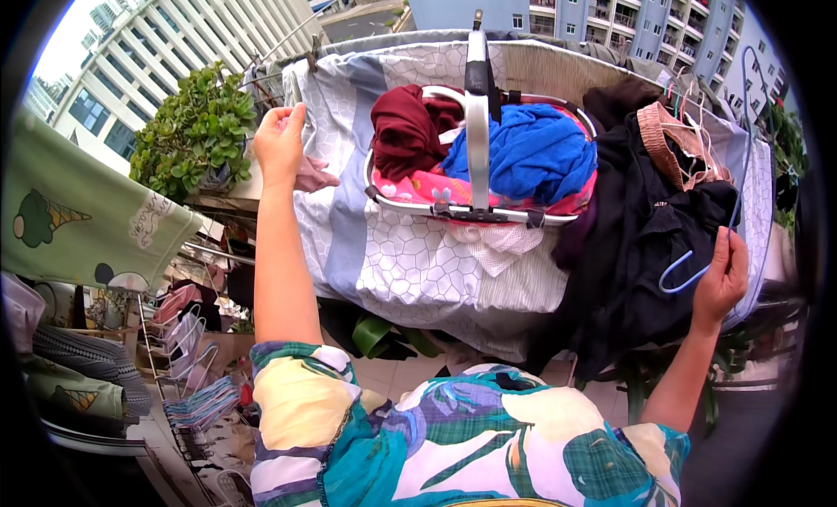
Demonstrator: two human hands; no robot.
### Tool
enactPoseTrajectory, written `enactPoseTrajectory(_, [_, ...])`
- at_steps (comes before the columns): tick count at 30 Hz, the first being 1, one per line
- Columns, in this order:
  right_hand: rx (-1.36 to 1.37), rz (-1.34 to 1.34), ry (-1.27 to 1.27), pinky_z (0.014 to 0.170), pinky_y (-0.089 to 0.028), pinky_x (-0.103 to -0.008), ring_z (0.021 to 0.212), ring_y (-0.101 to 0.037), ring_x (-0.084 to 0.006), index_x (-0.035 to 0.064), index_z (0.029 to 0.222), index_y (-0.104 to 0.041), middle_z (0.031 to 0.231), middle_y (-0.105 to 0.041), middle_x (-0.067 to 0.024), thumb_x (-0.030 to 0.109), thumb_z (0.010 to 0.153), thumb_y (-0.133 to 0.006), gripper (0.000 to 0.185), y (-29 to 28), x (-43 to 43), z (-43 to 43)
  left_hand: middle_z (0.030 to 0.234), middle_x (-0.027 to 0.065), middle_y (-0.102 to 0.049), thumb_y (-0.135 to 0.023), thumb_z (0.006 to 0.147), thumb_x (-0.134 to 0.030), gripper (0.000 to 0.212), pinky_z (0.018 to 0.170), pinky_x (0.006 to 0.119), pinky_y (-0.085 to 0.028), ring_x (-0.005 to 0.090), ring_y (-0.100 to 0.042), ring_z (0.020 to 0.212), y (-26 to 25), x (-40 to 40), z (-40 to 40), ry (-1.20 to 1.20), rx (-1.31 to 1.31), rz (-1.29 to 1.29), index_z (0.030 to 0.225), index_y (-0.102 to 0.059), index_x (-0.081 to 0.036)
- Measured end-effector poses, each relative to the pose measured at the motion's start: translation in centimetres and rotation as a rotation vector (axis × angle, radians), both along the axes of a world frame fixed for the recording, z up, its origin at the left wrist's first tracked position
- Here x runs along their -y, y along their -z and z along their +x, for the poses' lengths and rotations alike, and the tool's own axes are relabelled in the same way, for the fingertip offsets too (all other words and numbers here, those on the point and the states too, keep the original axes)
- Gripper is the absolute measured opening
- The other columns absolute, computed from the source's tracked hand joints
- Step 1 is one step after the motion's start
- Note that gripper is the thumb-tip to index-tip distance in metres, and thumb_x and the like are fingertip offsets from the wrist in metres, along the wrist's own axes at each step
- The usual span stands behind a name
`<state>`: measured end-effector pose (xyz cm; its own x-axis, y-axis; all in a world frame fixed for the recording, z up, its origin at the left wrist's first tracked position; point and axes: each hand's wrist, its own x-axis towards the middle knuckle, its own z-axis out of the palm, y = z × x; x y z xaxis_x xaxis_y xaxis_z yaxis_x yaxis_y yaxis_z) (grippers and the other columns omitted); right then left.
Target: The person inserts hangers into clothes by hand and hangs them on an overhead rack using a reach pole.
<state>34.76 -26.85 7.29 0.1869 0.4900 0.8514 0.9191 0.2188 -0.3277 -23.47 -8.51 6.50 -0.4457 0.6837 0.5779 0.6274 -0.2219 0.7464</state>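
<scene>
My left hand (280,144) is raised at the left with its fingers closed on a small dusty-pink cloth (317,175). Part of this cloth hangs behind my wrist, so its shape is unclear. At the far right, my right hand (721,279) grips a light-blue clothes hanger (680,275), its hook pointing toward the middle. Between my hands stands a basket with a metal rim and handle (479,150). Inside it lie a bunched blue cloth (536,150) and a dark-red cloth (415,131). White mesh fabric (500,245) shows below the basket's near rim.
A patterned white-and-blue sheet (418,265) drapes under the basket. Black garments (634,271) and a pink-waistbanded piece (657,141) lie near my right hand. A leafy potted plant (196,128) stands at left, beside a hanging green cloth (85,213). Several hangers (203,402) crowd a rack lower left.
</scene>
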Motion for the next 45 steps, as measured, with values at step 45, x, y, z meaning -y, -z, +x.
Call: enactPoseTrajectory(45, [-0.663,-2.046,-1.524,0.061,-0.043,-0.0201,0.066,-0.053,-0.004,0.0004,0.095,-0.065,0.077,-0.062,0.0015,0.017,0.095,-0.056,0.019,9.5,18.5,-46.9,0.129,0.0111,-0.051,-0.071,0.08,-0.008,0.073,0.094,0.029,-0.044,0.0184,-0.054,0.113,12.3,52.4,4.2,0.216,0.683,-0.266,0.141,-0.033,-0.007])
